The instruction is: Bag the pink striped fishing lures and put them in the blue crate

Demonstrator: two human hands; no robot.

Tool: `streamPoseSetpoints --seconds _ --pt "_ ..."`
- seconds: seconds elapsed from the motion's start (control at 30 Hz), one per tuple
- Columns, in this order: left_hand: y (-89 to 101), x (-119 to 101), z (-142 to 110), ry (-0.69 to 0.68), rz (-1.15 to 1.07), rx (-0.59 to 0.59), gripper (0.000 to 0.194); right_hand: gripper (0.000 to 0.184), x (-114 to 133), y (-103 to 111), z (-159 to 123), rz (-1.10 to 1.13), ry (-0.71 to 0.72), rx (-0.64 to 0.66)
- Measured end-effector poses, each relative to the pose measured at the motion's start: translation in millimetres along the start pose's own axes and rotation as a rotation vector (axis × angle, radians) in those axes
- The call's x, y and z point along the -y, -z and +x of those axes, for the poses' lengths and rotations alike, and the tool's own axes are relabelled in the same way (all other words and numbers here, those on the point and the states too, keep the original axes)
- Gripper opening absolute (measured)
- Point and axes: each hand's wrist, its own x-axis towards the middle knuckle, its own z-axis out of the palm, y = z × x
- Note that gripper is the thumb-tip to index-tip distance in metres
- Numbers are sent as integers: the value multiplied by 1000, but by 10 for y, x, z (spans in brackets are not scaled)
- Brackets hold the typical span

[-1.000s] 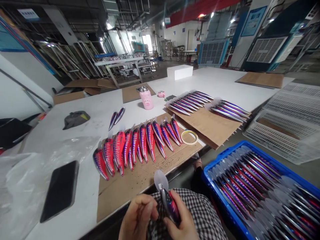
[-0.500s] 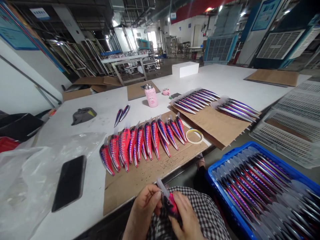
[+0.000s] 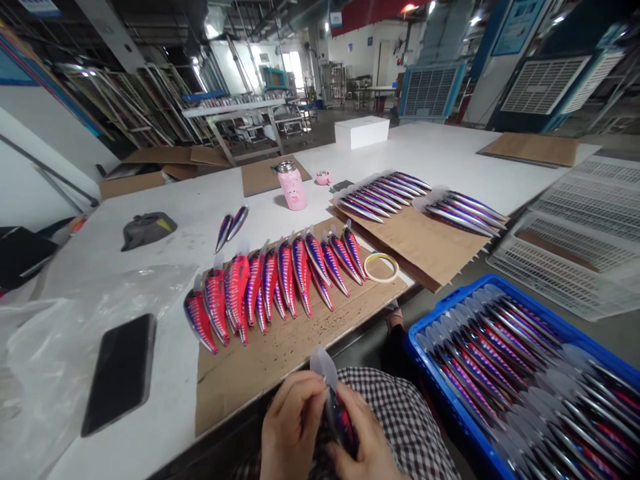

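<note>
Low over my lap, my right hand (image 3: 367,437) is wrapped round the body of a fishing lure (image 3: 339,419). This lure is dark with some red, and its clear lip (image 3: 323,366) points up and away from me. The fingers of my left hand (image 3: 295,417) pinch at the lure's nose, by the base of the lip; any small piece between the fingertips is hidden. Beyond my hands a row of red and purple striped lures (image 3: 285,277) lies on a cardboard sheet (image 3: 235,377), beside a tape roll (image 3: 381,267).
To my right stands a blue crate (image 3: 417,347) full of lures. More lures (image 3: 383,193) lie on cardboard at the table's right. A phone (image 3: 120,373), plastic sheeting (image 3: 45,373), two separate lures (image 3: 231,228), a pink bottle (image 3: 292,187) and a white box (image 3: 362,132) are on the table.
The lure has turned in my hands: its lip now faces me more broadly and less red shows on its body. My view has shifted slightly, moving the table scene left.
</note>
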Motion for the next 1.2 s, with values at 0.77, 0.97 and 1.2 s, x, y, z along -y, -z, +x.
streamPoseSetpoints --seconds 0.77,0.97,1.2 --pt "138 -37 2 541 -183 116 21 63 281 40 62 698 -140 -65" --pt "134 -130 26 611 -165 165 22 59 186 37 28 490 -139 -104" --pt "127 -163 33 532 -237 170 15 59 110 59 3 224 -55 -148"
